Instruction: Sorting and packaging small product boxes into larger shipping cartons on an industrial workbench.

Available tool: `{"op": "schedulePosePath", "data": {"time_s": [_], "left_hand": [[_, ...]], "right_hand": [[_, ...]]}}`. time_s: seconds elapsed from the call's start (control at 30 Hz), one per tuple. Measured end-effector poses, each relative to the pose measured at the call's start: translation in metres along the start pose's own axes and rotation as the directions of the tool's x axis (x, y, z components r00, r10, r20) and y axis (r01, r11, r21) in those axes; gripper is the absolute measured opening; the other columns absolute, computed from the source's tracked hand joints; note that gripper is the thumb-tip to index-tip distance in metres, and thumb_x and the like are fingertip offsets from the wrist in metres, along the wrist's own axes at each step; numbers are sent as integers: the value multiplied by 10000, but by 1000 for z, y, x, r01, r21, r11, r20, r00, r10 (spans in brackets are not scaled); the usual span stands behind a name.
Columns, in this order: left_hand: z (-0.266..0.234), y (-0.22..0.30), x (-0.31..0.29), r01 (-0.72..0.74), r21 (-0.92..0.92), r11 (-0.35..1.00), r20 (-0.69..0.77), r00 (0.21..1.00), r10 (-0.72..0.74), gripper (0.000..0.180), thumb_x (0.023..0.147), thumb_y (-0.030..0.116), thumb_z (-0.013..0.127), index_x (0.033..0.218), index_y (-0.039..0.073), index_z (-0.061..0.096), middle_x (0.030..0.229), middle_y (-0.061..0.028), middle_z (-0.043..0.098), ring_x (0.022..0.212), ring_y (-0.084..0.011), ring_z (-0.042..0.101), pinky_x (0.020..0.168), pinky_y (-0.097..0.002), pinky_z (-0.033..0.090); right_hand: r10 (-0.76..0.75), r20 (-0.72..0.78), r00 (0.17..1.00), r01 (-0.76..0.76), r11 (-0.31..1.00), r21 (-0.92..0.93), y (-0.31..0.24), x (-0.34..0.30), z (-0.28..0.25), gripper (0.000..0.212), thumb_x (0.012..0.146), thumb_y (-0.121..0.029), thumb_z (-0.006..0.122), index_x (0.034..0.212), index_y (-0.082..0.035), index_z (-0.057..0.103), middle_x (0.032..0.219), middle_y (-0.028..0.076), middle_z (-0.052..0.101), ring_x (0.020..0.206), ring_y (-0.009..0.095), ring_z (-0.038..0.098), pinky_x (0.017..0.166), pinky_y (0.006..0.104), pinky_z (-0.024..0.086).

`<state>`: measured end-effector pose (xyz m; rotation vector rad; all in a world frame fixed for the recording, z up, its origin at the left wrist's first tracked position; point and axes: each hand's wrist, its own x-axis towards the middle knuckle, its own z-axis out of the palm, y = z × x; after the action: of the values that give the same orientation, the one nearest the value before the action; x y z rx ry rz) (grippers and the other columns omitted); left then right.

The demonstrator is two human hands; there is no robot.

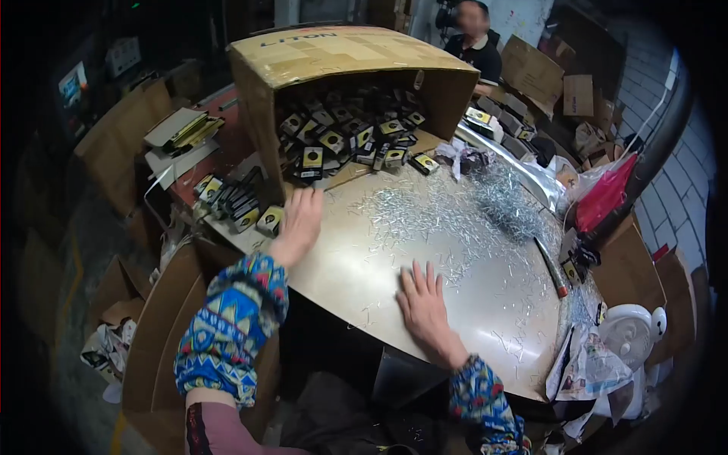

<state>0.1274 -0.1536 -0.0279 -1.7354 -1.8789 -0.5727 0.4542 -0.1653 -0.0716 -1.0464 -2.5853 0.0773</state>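
Observation:
My left hand point(300, 225) reaches over the left edge of the metal tabletop point(356, 280), its fingers stretched forward and nothing visible in them. Just left of it is a small black, white and yellow box point(271, 220). Past its fingertips another such box point(312, 161) stands at the mouth of a big cardboard carton point(254, 114), which lies on its side with many more inside. My right hand point(427, 307) lies flat on the metal with fingers apart. Ahead of it spreads a scatter of small shiny metal pins point(417, 216), heaped into a pile point(509, 205) farther right.
More small boxes point(235, 201) lie left of the carton. A dark rod with an orange end point(551, 267) rests along the right side. A white fan point(628, 334) stands at the right, an open carton point(171, 341) below left. Another person point(474, 45) is at the back.

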Motion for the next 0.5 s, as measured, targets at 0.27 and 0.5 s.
{"op": "schedulePosePath", "data": {"time_s": [0.27,0.5], "left_hand": [[74,-111,105,-415,375,829,454,862,227,363,905,173,525,1252,233,616,1485,-68,466,1387,-296,410,1044,-522,400],[33,-86,140,-377,250,892,318,902,292,274,756,6,623,1015,61,553,1014,-117,606,1021,-318,599,910,-436,467]], "right_hand": [[99,-10,995,-99,995,29,81,18,-10,443,1019,-341,493,1382,-88,516,1451,191,473,1393,390,386,1136,588,277],[243,-101,965,-253,961,-109,145,-16,-41,524,998,-420,521,1440,-141,492,1545,187,373,1447,414,291,1152,609,226]]}}
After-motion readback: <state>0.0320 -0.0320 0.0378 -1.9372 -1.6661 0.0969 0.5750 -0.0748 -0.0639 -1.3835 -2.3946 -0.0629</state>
